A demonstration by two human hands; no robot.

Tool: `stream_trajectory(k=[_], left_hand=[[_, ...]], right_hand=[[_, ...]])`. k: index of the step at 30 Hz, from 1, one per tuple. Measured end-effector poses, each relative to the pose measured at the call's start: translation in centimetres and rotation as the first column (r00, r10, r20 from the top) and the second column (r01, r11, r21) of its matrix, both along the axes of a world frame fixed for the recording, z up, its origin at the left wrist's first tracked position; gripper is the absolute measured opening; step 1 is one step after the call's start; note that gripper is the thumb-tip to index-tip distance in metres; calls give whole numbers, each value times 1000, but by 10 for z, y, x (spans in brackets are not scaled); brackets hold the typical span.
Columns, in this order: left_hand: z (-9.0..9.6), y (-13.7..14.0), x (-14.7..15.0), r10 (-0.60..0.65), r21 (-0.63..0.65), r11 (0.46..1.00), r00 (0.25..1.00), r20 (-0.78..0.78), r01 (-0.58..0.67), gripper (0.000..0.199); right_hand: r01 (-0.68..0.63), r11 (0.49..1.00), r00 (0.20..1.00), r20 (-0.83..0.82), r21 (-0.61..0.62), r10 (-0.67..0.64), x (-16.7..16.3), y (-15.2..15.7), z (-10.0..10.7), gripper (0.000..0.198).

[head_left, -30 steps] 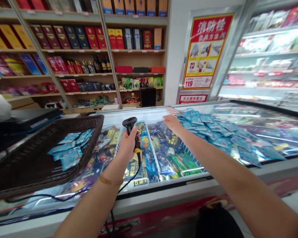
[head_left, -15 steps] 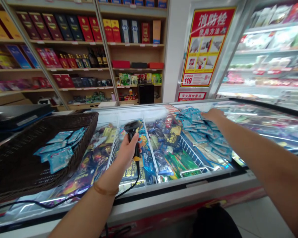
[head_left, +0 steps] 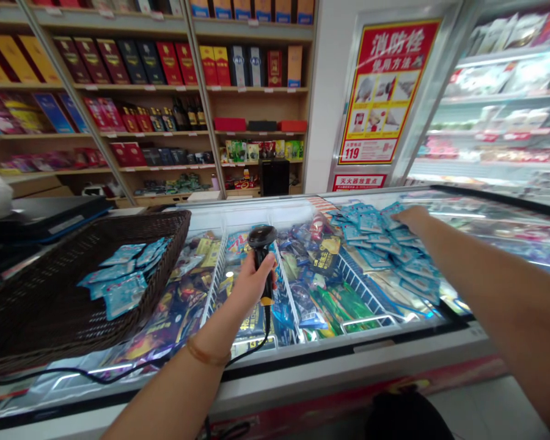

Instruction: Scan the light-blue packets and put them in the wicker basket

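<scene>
My left hand (head_left: 255, 278) is wrapped around the handle of a black barcode scanner (head_left: 262, 236), held upright above the glass-topped freezer. Its cable hangs down from the grip and runs off to the left. On the right, my right hand (head_left: 414, 218) reaches to the far side of a pile of small light-blue packets (head_left: 379, 235), its fingertips pinched at the edge of one packet. The pile rests on the freezer top. Several similar blue packets (head_left: 126, 290) lie in a dark brown woven basket (head_left: 36, 305) at the left.
Below the glass, white wire dividers (head_left: 288, 287) separate bagged frozen goods (head_left: 323, 256). A dark flat device (head_left: 46, 217) stands behind the basket. Shelves of boxes (head_left: 128, 61), a red poster (head_left: 389, 91) and a lit display cooler (head_left: 499, 110) are at the back.
The scanner in my left hand has turned more upright and shifted slightly right. My right hand stays at the pile, fingertips now at a packet's edge. The whole view has shifted a little.
</scene>
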State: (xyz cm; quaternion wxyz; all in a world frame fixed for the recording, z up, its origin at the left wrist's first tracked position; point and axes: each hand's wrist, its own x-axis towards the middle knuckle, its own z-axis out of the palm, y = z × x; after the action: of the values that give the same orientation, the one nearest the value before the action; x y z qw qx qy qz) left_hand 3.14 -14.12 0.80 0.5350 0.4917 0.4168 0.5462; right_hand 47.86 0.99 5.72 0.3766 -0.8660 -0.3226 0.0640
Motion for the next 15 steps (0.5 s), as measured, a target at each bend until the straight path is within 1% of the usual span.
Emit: stream_trajectory(k=[3, 6, 8, 10, 12, 13, 14, 15], left_hand=[[1, -2, 2, -28, 8, 1000, 1000, 0, 28, 57], [0, -3, 2, -52, 12, 999, 998, -28, 52, 56], [0, -3, 2, -54, 26, 998, 998, -33, 55, 56], [0, -3, 1, -50, 42, 998, 998, -35, 51, 55], [1, -4, 1, -67, 48, 996, 996, -64, 70, 53], [2, -5, 1, -79, 49, 995, 993, -84, 84, 52], [3, -7, 1, -90, 51, 994, 991, -102, 96, 51], [4, -8, 1, -99, 56, 993, 988, -116, 106, 49]], right_hand=[[-59, 982, 998, -11, 178, 62, -24, -6, 14, 20], [-137, 932, 986, -42, 335, 160, -66, -4, 20, 25], [-222, 894, 952, -112, 390, 285, -102, 1, 18, 23], [-294, 851, 897, -181, 435, 403, -142, 7, 12, 21], [-331, 799, 838, -232, 502, 493, -183, 10, 2, 19], [-310, 756, 767, -318, 576, 557, -202, 10, -3, 15], [-293, 726, 696, -381, 622, 608, -221, 9, -9, 12], [-322, 693, 631, -399, 645, 665, -237, 8, -15, 10]])
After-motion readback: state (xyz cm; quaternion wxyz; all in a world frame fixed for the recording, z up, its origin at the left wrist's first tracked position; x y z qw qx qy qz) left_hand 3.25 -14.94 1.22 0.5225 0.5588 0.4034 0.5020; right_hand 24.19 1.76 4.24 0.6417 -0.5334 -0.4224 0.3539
